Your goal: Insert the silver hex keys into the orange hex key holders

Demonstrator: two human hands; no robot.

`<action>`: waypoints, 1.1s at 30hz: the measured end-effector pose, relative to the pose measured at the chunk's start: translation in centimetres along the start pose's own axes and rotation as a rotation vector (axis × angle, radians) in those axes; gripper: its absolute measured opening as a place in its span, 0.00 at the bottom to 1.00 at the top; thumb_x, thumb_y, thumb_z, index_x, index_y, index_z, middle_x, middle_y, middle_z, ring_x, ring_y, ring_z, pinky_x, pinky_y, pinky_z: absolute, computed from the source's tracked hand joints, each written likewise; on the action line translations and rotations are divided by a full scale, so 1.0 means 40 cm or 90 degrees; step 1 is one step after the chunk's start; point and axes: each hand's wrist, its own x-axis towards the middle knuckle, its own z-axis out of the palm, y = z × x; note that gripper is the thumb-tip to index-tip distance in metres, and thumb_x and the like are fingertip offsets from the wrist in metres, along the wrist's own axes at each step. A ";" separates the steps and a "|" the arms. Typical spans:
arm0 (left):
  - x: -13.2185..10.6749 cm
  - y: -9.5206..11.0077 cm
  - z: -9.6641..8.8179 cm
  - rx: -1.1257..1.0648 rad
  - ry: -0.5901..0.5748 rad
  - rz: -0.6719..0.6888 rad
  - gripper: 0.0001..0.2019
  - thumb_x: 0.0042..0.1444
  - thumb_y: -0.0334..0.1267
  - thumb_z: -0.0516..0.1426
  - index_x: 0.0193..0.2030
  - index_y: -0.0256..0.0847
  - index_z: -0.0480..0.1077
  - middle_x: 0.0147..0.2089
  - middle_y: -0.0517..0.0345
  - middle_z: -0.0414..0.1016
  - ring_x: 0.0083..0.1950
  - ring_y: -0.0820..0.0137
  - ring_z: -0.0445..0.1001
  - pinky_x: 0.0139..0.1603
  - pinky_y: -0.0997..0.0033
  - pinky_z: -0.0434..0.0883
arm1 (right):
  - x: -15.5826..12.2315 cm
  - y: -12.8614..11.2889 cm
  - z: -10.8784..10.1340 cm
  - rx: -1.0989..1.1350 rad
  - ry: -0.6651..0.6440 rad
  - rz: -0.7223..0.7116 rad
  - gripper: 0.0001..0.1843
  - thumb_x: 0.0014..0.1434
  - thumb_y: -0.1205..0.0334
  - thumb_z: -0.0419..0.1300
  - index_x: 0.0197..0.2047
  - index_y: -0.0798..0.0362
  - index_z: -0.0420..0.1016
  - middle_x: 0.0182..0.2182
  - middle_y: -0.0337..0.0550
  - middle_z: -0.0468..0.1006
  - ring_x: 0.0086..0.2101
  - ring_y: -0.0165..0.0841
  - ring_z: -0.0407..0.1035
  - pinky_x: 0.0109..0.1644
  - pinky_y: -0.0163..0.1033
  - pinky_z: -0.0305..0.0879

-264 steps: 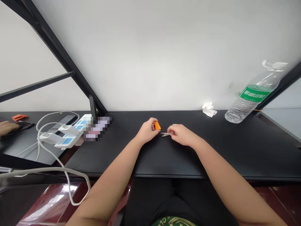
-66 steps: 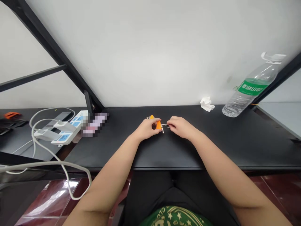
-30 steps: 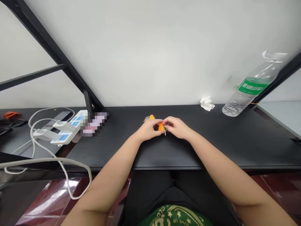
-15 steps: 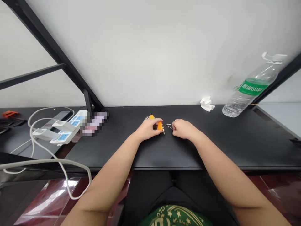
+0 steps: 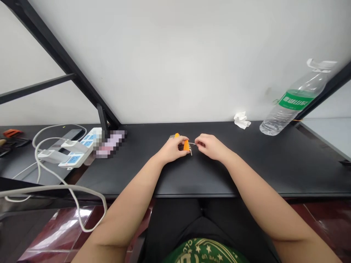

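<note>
I've got the left hand (image 5: 173, 149) pinching a bright orange, wedge-shaped, plastic-looking holder (image 5: 187, 145), thumb on the near end, fingers on the far end. Holder sits just above or on the flat black tabletop (image 5: 246, 164), between the hands; can't tell if it touches down. Bent silver metal key ends (image 5: 191, 152) stick out of its right face. Beyond the left fingers: a smaller orange piece (image 5: 177, 135) with a fanned row of thin silver rods (image 5: 172, 136); can't tell if it joins the holder.

Right hand (image 5: 210, 147) is closed, fingertips gripping a thin, straight-looking silver metal rod (image 5: 192, 144). Rod points left, tip at or just beside the holder's right face; can't see if it's inside a hole. Far end hides in the fingers.

Handling, my guess: holder is light, stiff, hard to break, fairly smooth. Best hold is across its two ends, as now, leaving the right face free. Rod looks light and rigid but slim and slick, so it could roll or twist in a loose pinch. I'd take it well back from the tip, thumb against forefinger. The protruding key ends could snag fingertips, so I'd keep clear of those.
</note>
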 end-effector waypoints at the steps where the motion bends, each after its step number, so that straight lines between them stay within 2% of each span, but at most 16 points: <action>1: 0.000 0.000 0.000 0.003 0.001 -0.001 0.24 0.53 0.39 0.67 0.57 0.44 0.73 0.50 0.56 0.82 0.52 0.63 0.81 0.57 0.61 0.79 | 0.000 0.002 0.000 -0.004 0.002 -0.001 0.10 0.63 0.74 0.57 0.39 0.53 0.77 0.36 0.42 0.75 0.34 0.31 0.68 0.41 0.37 0.63; 9: -0.002 0.001 0.000 0.013 -0.007 -0.015 0.25 0.52 0.40 0.68 0.58 0.44 0.74 0.50 0.56 0.82 0.51 0.63 0.81 0.54 0.62 0.80 | -0.004 0.005 -0.001 -0.019 0.019 -0.053 0.13 0.69 0.71 0.54 0.44 0.53 0.81 0.41 0.47 0.77 0.38 0.34 0.72 0.44 0.40 0.68; 13: -0.003 0.012 -0.001 0.006 -0.025 0.003 0.23 0.52 0.42 0.68 0.56 0.45 0.76 0.51 0.56 0.83 0.52 0.63 0.81 0.56 0.62 0.79 | 0.000 -0.014 -0.005 0.067 0.047 -0.084 0.14 0.69 0.70 0.55 0.42 0.51 0.83 0.40 0.46 0.79 0.38 0.35 0.73 0.46 0.42 0.69; 15: -0.003 0.016 -0.001 0.036 -0.018 0.038 0.21 0.52 0.43 0.68 0.54 0.46 0.77 0.51 0.56 0.83 0.52 0.62 0.80 0.57 0.60 0.77 | 0.005 -0.023 -0.004 0.157 0.055 -0.045 0.11 0.67 0.68 0.58 0.40 0.50 0.84 0.39 0.45 0.80 0.38 0.34 0.74 0.45 0.41 0.69; 18: -0.003 0.018 -0.001 0.073 0.007 0.095 0.21 0.53 0.43 0.69 0.54 0.46 0.78 0.49 0.56 0.82 0.51 0.62 0.79 0.56 0.59 0.76 | 0.012 -0.029 0.005 0.353 0.032 0.090 0.04 0.63 0.61 0.65 0.39 0.50 0.82 0.38 0.42 0.81 0.36 0.33 0.73 0.42 0.40 0.69; 20: -0.003 0.020 0.000 0.065 0.028 0.124 0.22 0.53 0.43 0.69 0.55 0.46 0.78 0.48 0.55 0.81 0.49 0.62 0.78 0.55 0.60 0.75 | 0.016 -0.027 0.015 0.502 0.020 0.179 0.10 0.59 0.55 0.70 0.41 0.50 0.78 0.35 0.39 0.79 0.32 0.31 0.71 0.36 0.38 0.66; 22: -0.004 0.024 0.001 0.056 0.043 0.150 0.21 0.53 0.42 0.69 0.55 0.45 0.78 0.48 0.55 0.81 0.49 0.63 0.78 0.54 0.61 0.75 | 0.018 -0.026 0.026 0.609 0.004 0.246 0.19 0.54 0.51 0.74 0.40 0.50 0.71 0.31 0.35 0.75 0.27 0.28 0.65 0.30 0.35 0.59; 25: -0.006 0.035 0.002 0.050 0.035 0.166 0.20 0.54 0.41 0.68 0.54 0.47 0.78 0.47 0.56 0.82 0.48 0.63 0.78 0.54 0.61 0.75 | 0.020 -0.026 0.035 0.658 -0.066 0.312 0.25 0.53 0.45 0.74 0.37 0.49 0.66 0.26 0.32 0.69 0.23 0.26 0.57 0.25 0.33 0.47; 27: -0.007 0.041 0.002 0.038 0.020 0.153 0.19 0.55 0.40 0.67 0.55 0.46 0.77 0.48 0.57 0.82 0.49 0.64 0.79 0.54 0.61 0.75 | 0.021 -0.023 0.034 0.607 -0.092 0.327 0.24 0.58 0.40 0.70 0.36 0.50 0.66 0.24 0.32 0.68 0.23 0.27 0.57 0.26 0.34 0.48; 29: -0.006 0.043 0.002 0.022 0.009 0.121 0.20 0.56 0.40 0.66 0.55 0.45 0.77 0.49 0.58 0.83 0.49 0.64 0.79 0.54 0.63 0.76 | 0.021 -0.009 0.027 0.454 -0.053 0.308 0.22 0.63 0.40 0.64 0.35 0.51 0.70 0.25 0.35 0.69 0.26 0.29 0.60 0.29 0.36 0.54; 31: -0.006 0.037 0.002 0.022 0.009 0.079 0.22 0.55 0.41 0.66 0.56 0.44 0.76 0.49 0.58 0.83 0.50 0.64 0.80 0.52 0.65 0.77 | 0.020 0.015 0.018 0.225 0.016 0.261 0.17 0.67 0.48 0.61 0.33 0.51 0.74 0.29 0.39 0.72 0.31 0.32 0.65 0.36 0.39 0.61; 33: -0.005 0.027 0.000 0.045 0.013 0.043 0.24 0.53 0.41 0.66 0.57 0.44 0.76 0.50 0.57 0.83 0.50 0.64 0.80 0.51 0.66 0.78 | 0.017 0.045 0.011 0.021 0.031 0.211 0.08 0.65 0.59 0.62 0.36 0.51 0.78 0.36 0.43 0.75 0.37 0.35 0.68 0.43 0.40 0.63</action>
